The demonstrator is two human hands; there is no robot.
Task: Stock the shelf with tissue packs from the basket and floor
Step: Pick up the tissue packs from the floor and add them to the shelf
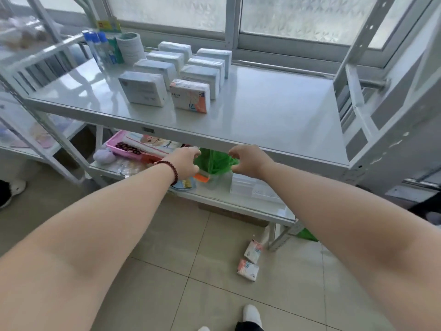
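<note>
Two rows of tissue packs stand on the white top shelf; the front ones are a white pack and an orange-patterned pack. Two more orange-patterned packs lie on the floor tiles, one beside the shelf leg and one just in front of it. My left hand and my right hand hover in front of the shelf's front edge, a little apart, fingers loosely curled, holding nothing. No basket shows clearly; a green bag sits on the lower shelf behind my hands.
Blue-capped bottles and a stack of white discs stand at the shelf's back left. The lower shelf holds a pink tray, combs and clear boxes. A cardboard box sits under it. My white shoe is on the tiles.
</note>
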